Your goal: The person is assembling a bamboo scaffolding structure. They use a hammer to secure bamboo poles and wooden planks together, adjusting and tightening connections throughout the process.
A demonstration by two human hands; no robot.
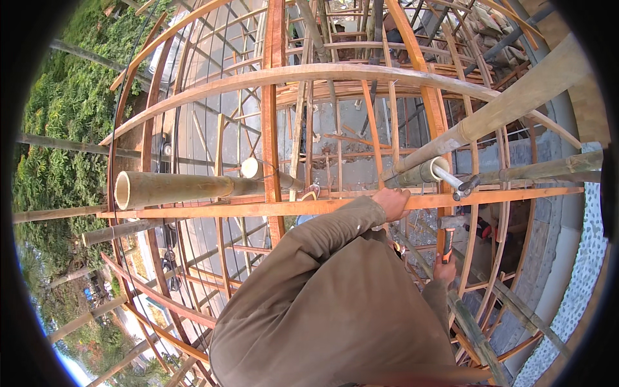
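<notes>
My left hand (392,203) is closed over a long horizontal wooden beam (309,208) running across the middle of the head view. Lower and to the right, my right hand (444,269) grips a hammer (448,247) by its orange and black handle. The hammer's grey head points up, just below the beam and close to an upright timber. Above it, a second hammer (448,175) has its pale shaft inside the hollow end of a bamboo pole (412,175), with its dark metal head sticking out. My brown sleeves cover much of the lower middle.
Timber strips and bamboo poles cross all around, with ground far below. A thick bamboo pole (174,189) juts left, and another (503,113) slants up right. A sandalled foot (312,192) shows behind the beam. A pebbled wall edge (561,322) lies right; dark cables (115,129) hang left.
</notes>
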